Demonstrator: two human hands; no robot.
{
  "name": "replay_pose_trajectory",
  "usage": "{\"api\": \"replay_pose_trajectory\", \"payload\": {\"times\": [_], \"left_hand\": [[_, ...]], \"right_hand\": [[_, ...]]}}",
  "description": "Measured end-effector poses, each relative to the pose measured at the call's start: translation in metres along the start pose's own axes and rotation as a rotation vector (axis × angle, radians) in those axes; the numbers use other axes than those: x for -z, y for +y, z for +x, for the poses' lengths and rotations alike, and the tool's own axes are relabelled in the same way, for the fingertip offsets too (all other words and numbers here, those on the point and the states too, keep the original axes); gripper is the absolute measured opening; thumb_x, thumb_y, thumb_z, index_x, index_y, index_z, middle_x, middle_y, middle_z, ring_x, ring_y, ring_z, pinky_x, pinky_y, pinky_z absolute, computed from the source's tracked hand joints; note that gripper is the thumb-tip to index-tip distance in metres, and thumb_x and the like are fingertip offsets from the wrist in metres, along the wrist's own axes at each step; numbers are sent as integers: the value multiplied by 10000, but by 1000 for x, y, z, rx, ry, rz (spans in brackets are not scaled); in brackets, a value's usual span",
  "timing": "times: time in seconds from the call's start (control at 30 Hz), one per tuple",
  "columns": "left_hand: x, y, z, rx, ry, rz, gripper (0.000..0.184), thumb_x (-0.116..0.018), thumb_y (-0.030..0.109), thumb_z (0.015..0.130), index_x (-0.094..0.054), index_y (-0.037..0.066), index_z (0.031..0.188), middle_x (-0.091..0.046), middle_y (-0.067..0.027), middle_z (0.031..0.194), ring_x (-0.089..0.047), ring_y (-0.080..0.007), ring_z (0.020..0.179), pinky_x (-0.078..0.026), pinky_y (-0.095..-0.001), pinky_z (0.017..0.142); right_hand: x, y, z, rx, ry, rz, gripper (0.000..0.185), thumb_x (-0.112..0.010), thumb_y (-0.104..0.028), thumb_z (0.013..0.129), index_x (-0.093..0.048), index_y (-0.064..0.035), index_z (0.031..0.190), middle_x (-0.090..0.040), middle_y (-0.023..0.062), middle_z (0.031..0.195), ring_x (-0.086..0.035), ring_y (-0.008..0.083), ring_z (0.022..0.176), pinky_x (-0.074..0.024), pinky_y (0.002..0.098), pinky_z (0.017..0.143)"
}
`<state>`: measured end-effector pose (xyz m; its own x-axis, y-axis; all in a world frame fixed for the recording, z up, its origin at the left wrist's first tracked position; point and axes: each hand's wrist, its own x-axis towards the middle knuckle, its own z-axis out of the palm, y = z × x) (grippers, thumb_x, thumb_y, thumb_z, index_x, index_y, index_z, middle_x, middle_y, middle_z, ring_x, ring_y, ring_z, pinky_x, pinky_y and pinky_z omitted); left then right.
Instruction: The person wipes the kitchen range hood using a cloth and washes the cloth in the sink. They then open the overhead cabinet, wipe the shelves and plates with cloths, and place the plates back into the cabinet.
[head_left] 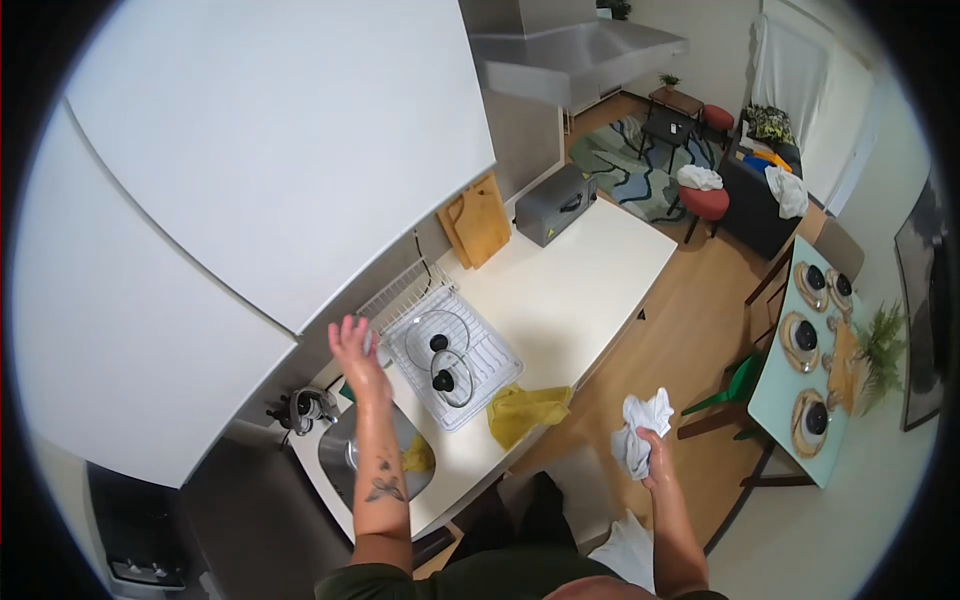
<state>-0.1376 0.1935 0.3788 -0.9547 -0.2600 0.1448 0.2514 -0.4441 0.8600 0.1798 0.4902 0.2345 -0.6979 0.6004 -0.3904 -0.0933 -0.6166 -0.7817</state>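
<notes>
My left hand [360, 357] is raised above the sink's far side, beside the dish rack, with its fingers apart. Something pale shows next to its fingers; I cannot make out what it is. On the right, my right hand [655, 458] grips a crumpled white cloth [640, 420] out over the floor. Two glass lids with black knobs, a nearer lid [458, 392] and a farther lid [437, 318], rest on the white dish rack [500, 352]. A yellow cloth [525, 412] hangs over the counter's front edge. My left forearm partly covers the metal sink [340, 462].
White upper cabinets [270, 150] hang over the counter [590, 260]. Wooden cutting boards [478, 222] and a grey box with a handle [555, 205] stand at the back. To the right is a set table [775, 385] with a green chair [738, 388].
</notes>
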Motion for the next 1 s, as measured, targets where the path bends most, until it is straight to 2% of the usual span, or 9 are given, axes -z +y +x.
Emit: {"api": "replay_pose_trajectory", "payload": {"times": [0.17, 0.43, 0.57, 0.63, 0.73, 0.8, 0.83, 0.93, 1.0], "left_hand": [[32, 46, 62, 356, 245, -417, 110, -527, 122, 779, -528, 32, 841, -551, -99, 935, -506, -242, 1059, -380, -379, 927], [9, 40, 46, 376, 349, -575, 304, -374, -113, 635, -472, -40, 913, -514, -114, 1013, -505, -245, 971, -470, -357, 859], [-11, 64, -66, 286, 71, -457, 262, -424, 240, 922, -438, 81, 1130, -501, -82, 1108, -534, -223, 966, -436, -346, 893], [27, 32, -102, 556, -186, -463, 333, -409, 289, 929, -419, 70, 1180, -478, -97, 1199, -510, -235, 1066, -403, -353, 932], [28, 88, -132, 444, -572, 301, 461, -441, 355, 914, -382, 70, 1271, -408, -115, 1315, -477, -235, 1142, -370, -351, 962], [47, 111, -105, 261, -1294, 795, 506, -528, 289, 884, -369, 71, 1312, -456, -95, 1290, -462, -221, 1154, -343, -350, 992], [54, 111, -86, 570, -1379, 672, 579, -560, 332, 859, -347, 81, 1336, -478, -98, 1275, -462, -214, 1151, -340, -337, 991], [74, 111, -29, 591, -1298, 815, 528, -566, 338, 852, -414, 66, 1278, -509, -101, 1226, -481, -206, 1120, -366, -332, 959], [71, 135, -5, 502, -828, 785, 458, -538, 284, 868, -406, 60, 1245, -528, -101, 1166, -503, -214, 1078, -392, -341, 919]], "right_hand": [[-18, -37, -29, -181, 11, -142, 479, -595, -97, 722, -468, -37, 1180, -577, 90, 1048, -562, 239, 950, -450, 357, 827], [-126, -86, -77, -158, -261, -295, 558, -572, -34, 735, -389, -35, 1262, -535, 88, 1152, -507, 232, 1066, -413, 322, 896], [-163, -87, -77, -270, -347, -228, 538, -573, -70, 739, -413, -19, 1250, -551, 107, 1138, -543, 237, 1020, -440, 336, 867], [-181, -80, -66, -395, -371, -165, 495, -561, -183, 751, -455, 0, 1199, -583, 136, 1056, -588, 262, 928, -488, 364, 799], [-214, -71, -45, -438, -568, 13, 545, -519, -314, 744, -457, -22, 1201, -579, 156, 1061, -577, 303, 948, -486, 409, 807], [-249, -80, -53, -454, -599, 61, 533, -476, -334, 756, -462, -18, 1185, -574, 192, 1050, -577, 327, 943, -486, 475, 789], [-244, -69, -40, -448, -524, 146, 531, -462, -349, 774, -460, -16, 1187, -570, 203, 1051, -583, 333, 924, -490, 488, 775], [-265, -66, -37, -466, -434, 313, 509, -429, -399, 834, -465, -30, 1183, -555, 219, 1071, -597, 344, 883, -504, 500, 747], [-251, -53, -15, -511, -664, 515, 490, -416, -419, 864, -470, -46, 1178, -547, 214, 1069, -586, 350, 900, -492, 503, 786]]}}
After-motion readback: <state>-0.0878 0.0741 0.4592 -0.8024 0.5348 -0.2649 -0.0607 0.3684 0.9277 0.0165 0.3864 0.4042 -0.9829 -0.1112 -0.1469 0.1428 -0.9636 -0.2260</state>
